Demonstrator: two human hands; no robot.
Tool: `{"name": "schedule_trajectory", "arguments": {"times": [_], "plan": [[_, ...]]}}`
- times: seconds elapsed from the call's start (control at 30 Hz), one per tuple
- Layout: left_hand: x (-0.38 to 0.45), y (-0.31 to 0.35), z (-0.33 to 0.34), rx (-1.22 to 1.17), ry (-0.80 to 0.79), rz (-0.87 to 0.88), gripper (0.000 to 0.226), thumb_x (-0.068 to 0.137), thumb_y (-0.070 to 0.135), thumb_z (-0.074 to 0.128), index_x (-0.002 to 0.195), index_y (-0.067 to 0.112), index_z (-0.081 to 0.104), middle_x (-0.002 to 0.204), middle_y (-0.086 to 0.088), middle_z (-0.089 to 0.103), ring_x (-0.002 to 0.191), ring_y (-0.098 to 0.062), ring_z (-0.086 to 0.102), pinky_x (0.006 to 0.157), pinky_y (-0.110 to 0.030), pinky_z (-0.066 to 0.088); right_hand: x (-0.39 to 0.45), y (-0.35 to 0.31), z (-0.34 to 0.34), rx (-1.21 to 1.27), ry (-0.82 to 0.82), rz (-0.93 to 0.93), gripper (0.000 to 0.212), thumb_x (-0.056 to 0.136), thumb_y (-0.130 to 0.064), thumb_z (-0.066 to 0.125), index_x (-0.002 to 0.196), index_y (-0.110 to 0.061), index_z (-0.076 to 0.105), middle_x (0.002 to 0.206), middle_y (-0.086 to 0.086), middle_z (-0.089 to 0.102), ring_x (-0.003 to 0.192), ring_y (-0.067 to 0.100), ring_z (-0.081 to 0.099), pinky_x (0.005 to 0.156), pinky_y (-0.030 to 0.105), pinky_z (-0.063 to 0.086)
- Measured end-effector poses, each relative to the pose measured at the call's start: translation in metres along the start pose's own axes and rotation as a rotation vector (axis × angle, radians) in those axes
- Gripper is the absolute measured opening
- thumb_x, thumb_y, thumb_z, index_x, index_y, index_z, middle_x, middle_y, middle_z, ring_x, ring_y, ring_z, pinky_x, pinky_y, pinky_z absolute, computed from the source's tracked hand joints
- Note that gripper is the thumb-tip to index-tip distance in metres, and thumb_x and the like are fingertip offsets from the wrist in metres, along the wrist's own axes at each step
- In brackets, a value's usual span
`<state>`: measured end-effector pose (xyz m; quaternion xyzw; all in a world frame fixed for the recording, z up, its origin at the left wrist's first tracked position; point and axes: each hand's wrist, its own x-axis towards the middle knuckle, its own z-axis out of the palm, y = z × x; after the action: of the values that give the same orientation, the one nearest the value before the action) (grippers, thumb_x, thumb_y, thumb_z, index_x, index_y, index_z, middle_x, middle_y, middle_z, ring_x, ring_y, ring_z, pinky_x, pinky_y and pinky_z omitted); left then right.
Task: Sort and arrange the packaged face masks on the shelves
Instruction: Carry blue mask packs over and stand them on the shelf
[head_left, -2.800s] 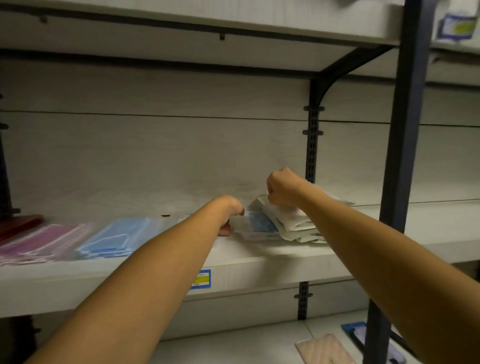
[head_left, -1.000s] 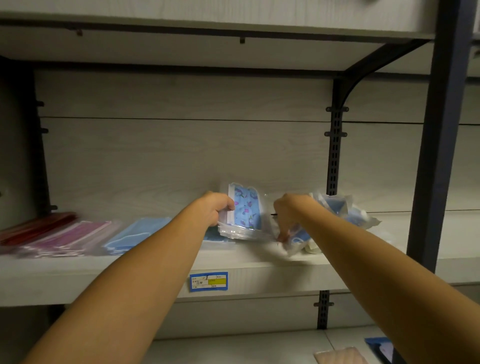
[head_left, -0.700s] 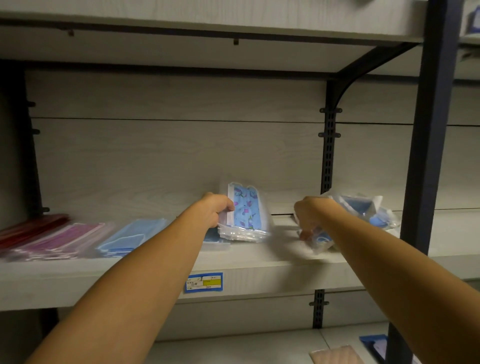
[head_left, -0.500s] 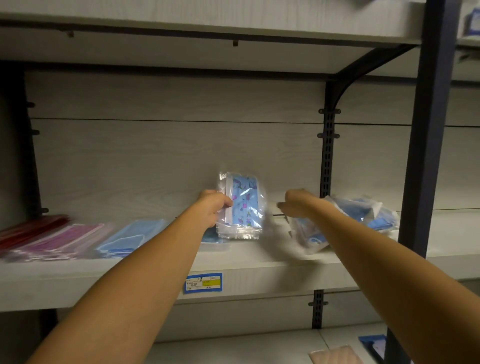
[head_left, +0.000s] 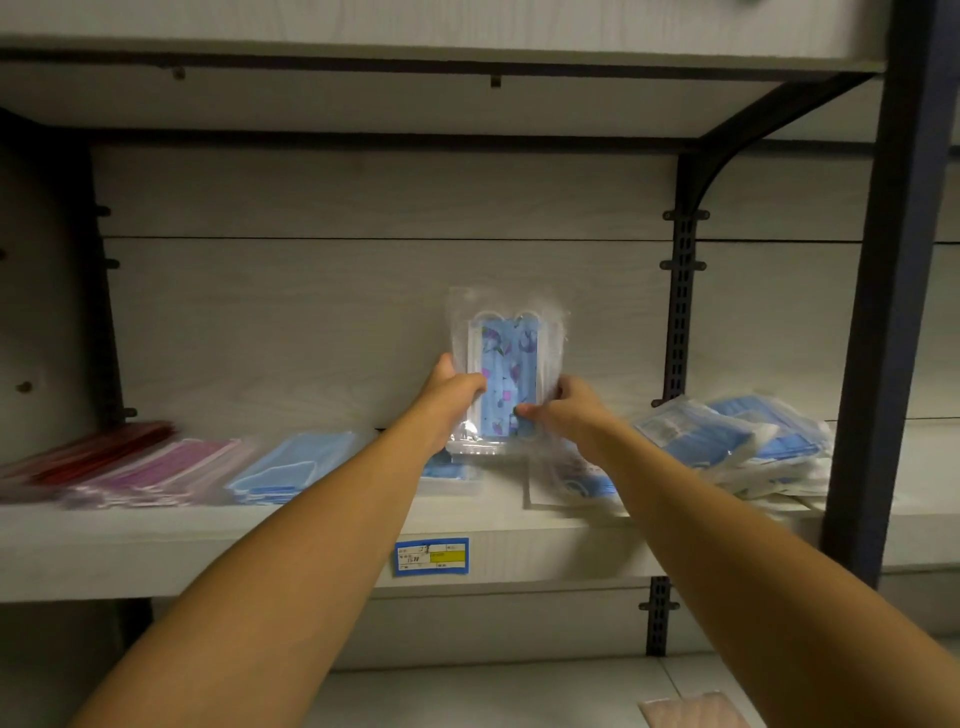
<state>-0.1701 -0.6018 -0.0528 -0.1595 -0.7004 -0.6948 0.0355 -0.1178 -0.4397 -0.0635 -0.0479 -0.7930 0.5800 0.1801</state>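
Both hands grasp one upright printed pack (head_left: 506, 371) above the shelf (head_left: 156, 540): the left hand (head_left: 451, 402) curls round its left edge, the right hand (head_left: 563, 408) pinches its lower right side (blue masks with small motifs, in clear wrap). Below them lies a flat pack (head_left: 574, 480). Right sits a blue heap (head_left: 737, 441); left lie blue packs (head_left: 291, 467), pink packs (head_left: 161, 470) and red packs (head_left: 93, 449). A price tag (head_left: 432, 556) marks the shelf edge.

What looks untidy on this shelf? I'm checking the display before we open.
The blue packs at the right lie in a loose, overlapping heap, unlike the flat rows of red, pink and blue packs at the left. Both hands, left and right, hold a patterned blue pack upright.
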Motion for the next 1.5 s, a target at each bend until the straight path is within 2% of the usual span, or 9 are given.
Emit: {"name": "schedule_trajectory", "arguments": {"times": [0.17, 0.33, 0.43, 0.6, 0.7, 0.97, 1.07, 1.23, 1.5], "plan": [[-0.004, 0.007, 0.000, -0.008, 0.060, 0.086, 0.053, 0.082, -0.013, 0.059, 0.125, 0.017, 0.046, 0.109, -0.006, 0.064, 0.094, -0.020, 0.064, 0.074, -0.031, 0.056, 0.001, -0.003, -0.005, 0.050, -0.019, -0.122, 0.037, 0.087, -0.009, 0.077, 0.114, -0.015, 0.054, 0.109, 0.004, 0.068, 0.091, 0.016, 0.066, 0.072, 0.027, 0.056], [-0.005, -0.002, -0.001, -0.091, 0.077, 0.128, 0.049, 0.082, -0.009, 0.065, 0.126, 0.007, 0.052, 0.111, -0.007, 0.068, 0.089, -0.014, 0.066, 0.065, -0.025, 0.053, 0.004, 0.007, -0.004, 0.113, -0.115, -0.158, 0.077, 0.070, -0.016, 0.089, 0.136, -0.008, 0.049, 0.123, 0.012, 0.067, 0.106, 0.024, 0.071, 0.082, 0.042, 0.062], [-0.009, -0.004, 0.004, -0.089, 0.044, 0.109, 0.047, 0.085, -0.010, 0.059, 0.126, 0.011, 0.054, 0.107, -0.004, 0.068, 0.087, -0.014, 0.066, 0.059, -0.025, 0.056, 0.003, 0.012, 0.002, 0.151, -0.108, -0.180, 0.057, 0.079, -0.004, 0.083, 0.129, -0.006, 0.056, 0.120, 0.013, 0.069, 0.108, 0.028, 0.070, 0.082, 0.041, 0.062], [0.002, 0.000, 0.003, -0.017, 0.029, 0.113, 0.045, 0.087, -0.012, 0.061, 0.128, 0.006, 0.059, 0.110, -0.009, 0.069, 0.104, -0.029, 0.067, 0.081, -0.036, 0.056, 0.010, 0.008, 0.006, 0.213, -0.004, -0.146, 0.043, 0.080, -0.003, 0.082, 0.118, -0.009, 0.063, 0.108, 0.007, 0.072, 0.091, 0.020, 0.071, 0.069, 0.030, 0.061], [0.006, 0.009, -0.003, 0.021, 0.018, 0.116, 0.041, 0.086, -0.011, 0.064, 0.121, 0.011, 0.061, 0.107, -0.005, 0.070, 0.098, -0.024, 0.068, 0.077, -0.031, 0.055, 0.012, -0.002, 0.002, 0.237, -0.015, -0.146, 0.041, 0.079, -0.006, 0.083, 0.112, -0.014, 0.060, 0.096, -0.001, 0.070, 0.082, 0.012, 0.069, 0.059, 0.023, 0.057], [0.006, -0.020, -0.016, 0.065, -0.045, -0.013, 0.043, 0.089, -0.003, 0.064, 0.130, 0.010, 0.056, 0.118, -0.010, 0.069, 0.104, -0.026, 0.068, 0.088, -0.041, 0.058, 0.006, 0.020, 0.002, 0.098, -0.179, -0.114, 0.059, 0.078, 0.001, 0.082, 0.131, -0.004, 0.057, 0.120, 0.015, 0.070, 0.105, 0.028, 0.071, 0.086, 0.046, 0.061], [0.007, -0.023, -0.013, 0.096, -0.064, 0.013, 0.045, 0.094, -0.004, 0.059, 0.136, 0.010, 0.055, 0.123, -0.010, 0.067, 0.112, -0.028, 0.065, 0.101, -0.048, 0.052, 0.006, 0.022, 0.003, 0.105, -0.182, -0.121, 0.051, 0.082, 0.005, 0.077, 0.128, -0.001, 0.057, 0.118, 0.012, 0.070, 0.097, 0.023, 0.072, 0.076, 0.033, 0.063], [0.004, -0.005, -0.010, 0.109, -0.049, 0.085, 0.044, 0.095, -0.008, 0.056, 0.136, 0.007, 0.055, 0.122, -0.011, 0.065, 0.114, -0.029, 0.063, 0.102, -0.046, 0.051, 0.008, 0.008, 0.003, 0.099, -0.120, -0.113, 0.040, 0.086, 0.002, 0.074, 0.124, -0.005, 0.061, 0.095, 0.000, 0.071, 0.082, 0.012, 0.070, 0.064, 0.024, 0.058], [-0.004, -0.004, -0.012, 0.108, -0.072, 0.135, 0.047, 0.087, -0.004, 0.068, 0.129, 0.013, 0.057, 0.113, -0.008, 0.070, 0.105, -0.026, 0.068, 0.092, -0.044, 0.058, 0.015, 0.009, 0.005, 0.075, -0.075, -0.085, 0.058, 0.078, -0.003, 0.084, 0.129, -0.009, 0.056, 0.112, 0.006, 0.072, 0.096, 0.021, 0.072, 0.078, 0.037, 0.062]]}}
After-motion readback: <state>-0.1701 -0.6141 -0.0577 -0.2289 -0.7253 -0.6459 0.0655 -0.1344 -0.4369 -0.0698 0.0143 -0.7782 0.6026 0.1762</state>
